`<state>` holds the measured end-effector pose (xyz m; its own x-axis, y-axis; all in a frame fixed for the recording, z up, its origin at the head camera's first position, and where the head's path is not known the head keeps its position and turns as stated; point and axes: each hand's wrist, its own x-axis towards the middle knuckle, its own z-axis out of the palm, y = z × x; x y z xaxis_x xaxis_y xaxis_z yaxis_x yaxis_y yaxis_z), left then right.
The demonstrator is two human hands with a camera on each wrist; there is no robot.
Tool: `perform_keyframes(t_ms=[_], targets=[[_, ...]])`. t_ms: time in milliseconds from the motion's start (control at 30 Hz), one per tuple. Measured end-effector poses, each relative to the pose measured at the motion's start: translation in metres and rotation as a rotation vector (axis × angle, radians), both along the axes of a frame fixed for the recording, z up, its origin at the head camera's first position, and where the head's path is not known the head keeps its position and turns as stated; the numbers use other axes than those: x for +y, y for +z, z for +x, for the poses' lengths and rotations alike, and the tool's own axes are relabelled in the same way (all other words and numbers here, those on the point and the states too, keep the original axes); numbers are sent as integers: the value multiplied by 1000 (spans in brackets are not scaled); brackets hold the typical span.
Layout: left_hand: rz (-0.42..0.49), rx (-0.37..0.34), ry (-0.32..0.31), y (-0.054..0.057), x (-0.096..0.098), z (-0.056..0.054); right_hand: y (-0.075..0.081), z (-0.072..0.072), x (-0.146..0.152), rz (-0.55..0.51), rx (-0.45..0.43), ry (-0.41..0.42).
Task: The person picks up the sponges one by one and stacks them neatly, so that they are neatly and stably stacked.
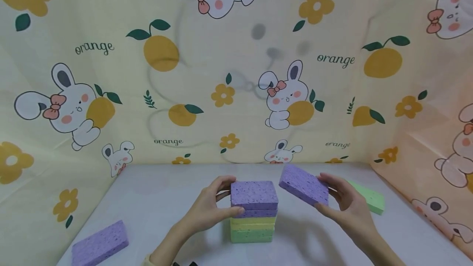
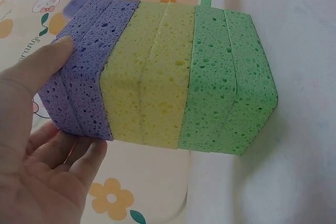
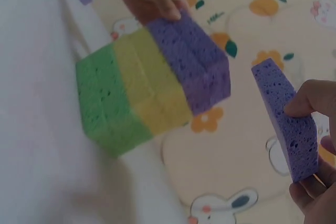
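Fingers [image 1: 336, 181] half-closed: right hand [image 1: 349, 207] round tilted purple sponge [image 1: 304, 184], left hand [image 1: 207, 208] round sponge stack's top [image 1: 254, 194].

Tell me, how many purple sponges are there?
4: the top sponge and second sponge of the stack, the held sponge in the right hand, and the lone sponge on the table, at left. More could be hidden behind the stack.

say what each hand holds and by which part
Right hand: a loose purple sponge, near one end. Left hand: two stacked purple sponges, by their left end.
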<state>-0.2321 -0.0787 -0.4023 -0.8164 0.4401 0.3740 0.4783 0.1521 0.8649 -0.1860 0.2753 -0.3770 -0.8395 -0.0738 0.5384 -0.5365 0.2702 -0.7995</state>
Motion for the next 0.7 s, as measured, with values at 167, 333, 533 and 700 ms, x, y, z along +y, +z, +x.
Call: perform_keyframes(t_ms=[167, 333, 533, 700], targets=[[-1, 8, -1, 0, 0, 0, 10, -6, -15, 14, 21, 73], [6, 22, -7, -2, -1, -1, 18, -12, -32, 44, 10, 125], [11, 25, -9, -3, -1, -2, 23, -21, -49, 46, 47, 234], [15, 9, -16, -1, -1, -2, 22, -27, -60, 47, 75, 326]])
